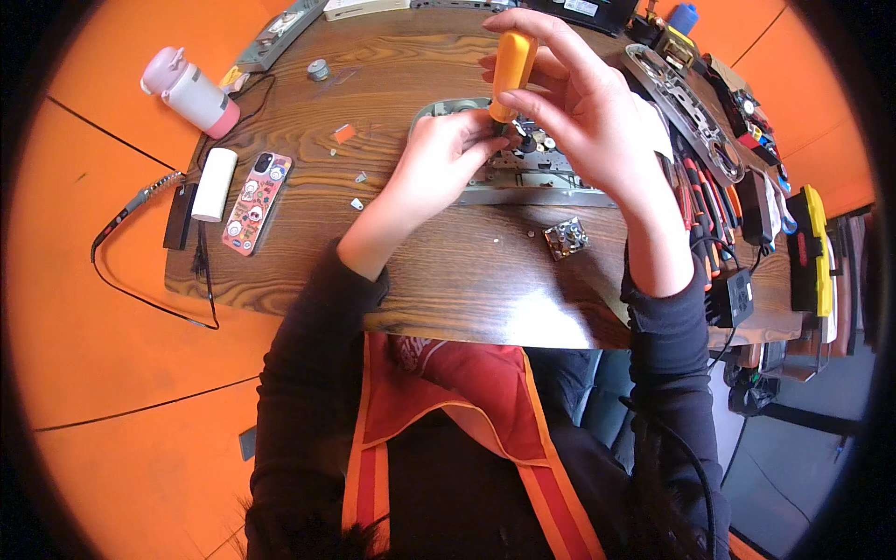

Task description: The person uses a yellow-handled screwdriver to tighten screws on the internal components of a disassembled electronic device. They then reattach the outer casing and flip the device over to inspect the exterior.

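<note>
A screwdriver with a yellow handle (512,77) stands almost upright over an opened grey device casing (532,197). My right hand (593,117) grips its handle between thumb and fingers. Down by the screwdriver's lower end, my left hand (443,154) is closed, fingertips pinched together over the casing; what they hold is hidden. Inside the casing, metal plates and small round parts show to the right of my left fingers. A small metal assembly (567,239) lies on the table in front of the casing.
The wooden table (448,271) also bears a patterned phone (258,203), a white case (215,185), a pink-and-white bottle (191,93) and several small loose pieces at left. Pliers and other hand tools (709,210) lie at right, beside a long metal chassis (681,112).
</note>
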### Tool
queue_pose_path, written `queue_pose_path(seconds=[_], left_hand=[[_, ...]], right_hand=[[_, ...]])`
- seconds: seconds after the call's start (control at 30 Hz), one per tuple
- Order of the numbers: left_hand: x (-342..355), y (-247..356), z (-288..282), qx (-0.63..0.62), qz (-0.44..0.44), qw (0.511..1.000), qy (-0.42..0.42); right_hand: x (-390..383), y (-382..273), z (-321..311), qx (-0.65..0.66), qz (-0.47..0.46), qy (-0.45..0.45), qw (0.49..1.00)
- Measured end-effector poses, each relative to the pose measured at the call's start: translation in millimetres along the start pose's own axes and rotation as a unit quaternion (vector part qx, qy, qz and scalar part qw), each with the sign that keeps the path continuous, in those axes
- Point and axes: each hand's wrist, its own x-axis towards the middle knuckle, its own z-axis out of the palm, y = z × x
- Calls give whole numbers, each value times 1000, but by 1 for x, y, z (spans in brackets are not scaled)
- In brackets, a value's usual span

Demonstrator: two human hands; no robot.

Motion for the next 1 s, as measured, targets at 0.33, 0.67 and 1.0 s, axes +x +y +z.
queue_pose_path(seconds=[0.33,0.67,1.0], left_hand=[[-6,-6,17,-36,26,988,147],[-20,-7,-8,112,44,991,66],[-11,-54,-46,92,-26,991,-88]], right_hand=[[-8,15,20,-105,-72,92,988],[-16,18,37,-120,-76,131,981],[-12,22,13,-76,22,56,995]])
